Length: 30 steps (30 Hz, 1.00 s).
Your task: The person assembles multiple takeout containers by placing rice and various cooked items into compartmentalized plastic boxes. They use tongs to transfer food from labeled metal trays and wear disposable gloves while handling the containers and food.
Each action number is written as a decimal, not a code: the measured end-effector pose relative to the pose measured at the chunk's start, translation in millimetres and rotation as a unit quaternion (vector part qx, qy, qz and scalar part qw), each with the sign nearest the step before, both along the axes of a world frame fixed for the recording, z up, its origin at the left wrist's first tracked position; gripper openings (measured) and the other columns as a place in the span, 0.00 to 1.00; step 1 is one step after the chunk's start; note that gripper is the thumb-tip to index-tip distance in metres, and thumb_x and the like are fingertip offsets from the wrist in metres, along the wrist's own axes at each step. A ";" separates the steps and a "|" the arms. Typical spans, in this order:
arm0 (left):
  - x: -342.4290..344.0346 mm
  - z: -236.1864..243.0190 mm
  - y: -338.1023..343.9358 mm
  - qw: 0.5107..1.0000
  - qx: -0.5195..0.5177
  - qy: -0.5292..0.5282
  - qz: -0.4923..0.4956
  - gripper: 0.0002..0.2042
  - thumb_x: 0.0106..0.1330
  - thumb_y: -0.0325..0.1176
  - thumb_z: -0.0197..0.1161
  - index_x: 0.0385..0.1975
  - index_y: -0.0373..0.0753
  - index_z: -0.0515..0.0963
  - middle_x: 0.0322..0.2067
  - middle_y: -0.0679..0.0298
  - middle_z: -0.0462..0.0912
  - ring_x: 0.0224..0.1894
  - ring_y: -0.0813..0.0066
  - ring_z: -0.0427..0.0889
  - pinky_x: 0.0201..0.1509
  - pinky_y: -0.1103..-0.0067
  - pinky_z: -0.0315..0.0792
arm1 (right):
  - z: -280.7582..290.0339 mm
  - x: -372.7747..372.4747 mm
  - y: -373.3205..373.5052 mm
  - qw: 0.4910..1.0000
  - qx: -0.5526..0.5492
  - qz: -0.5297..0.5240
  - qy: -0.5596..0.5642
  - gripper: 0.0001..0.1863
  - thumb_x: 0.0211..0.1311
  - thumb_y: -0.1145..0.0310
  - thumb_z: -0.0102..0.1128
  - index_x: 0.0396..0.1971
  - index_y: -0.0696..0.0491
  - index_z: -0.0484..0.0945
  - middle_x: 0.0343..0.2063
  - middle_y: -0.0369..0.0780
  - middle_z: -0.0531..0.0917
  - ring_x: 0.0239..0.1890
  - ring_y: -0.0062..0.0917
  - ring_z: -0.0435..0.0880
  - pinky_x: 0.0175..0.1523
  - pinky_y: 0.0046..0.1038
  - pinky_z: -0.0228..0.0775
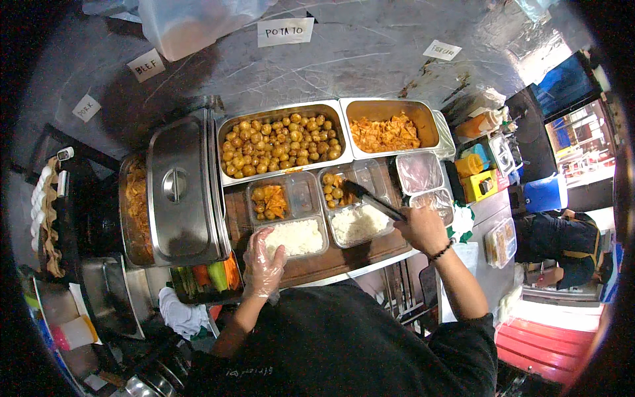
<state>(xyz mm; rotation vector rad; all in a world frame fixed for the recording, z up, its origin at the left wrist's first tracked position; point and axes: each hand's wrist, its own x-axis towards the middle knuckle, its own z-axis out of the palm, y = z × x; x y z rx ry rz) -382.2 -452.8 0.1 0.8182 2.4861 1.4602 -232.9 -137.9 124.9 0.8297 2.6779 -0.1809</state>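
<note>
Pan lid [188,221]: stainless steel, smooth, satin sheen. Serving pan [397,110]: polished steel. Compartment trays [301,192]: clear plastic, glossy. Tongs [387,208]: dark, mostly matt; can't tell plastic or coated metal. Glove [264,261]: thin clear plastic, crinkled, shiny. Worktop [307,271]: brown, looks like wood. T-shirt [331,337]: matt black cloth. Label [284,32]: matt white paper. Grey surface behind pans [344,59]: scratched, semi-gloss.

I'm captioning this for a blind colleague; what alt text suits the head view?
The person's right hand holds black tongs at the potatoes in the right tray, while the gloved left hand is at the edge of the left tray. Both hold rice, potatoes and orange pieces; behind them stand two open steel pans.
</note>
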 end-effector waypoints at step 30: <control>74.8 -6.0 78.7 0.979 0.058 0.015 0.194 0.22 0.57 0.23 0.63 0.53 0.34 0.69 0.49 0.53 0.75 0.54 0.55 0.74 0.61 0.65 0.67 | -25.6 -91.6 225.8 0.978 0.154 0.138 0.021 0.14 0.49 0.58 0.64 0.26 0.54 0.84 0.28 0.49 0.86 0.31 0.42 0.87 0.38 0.40 0.80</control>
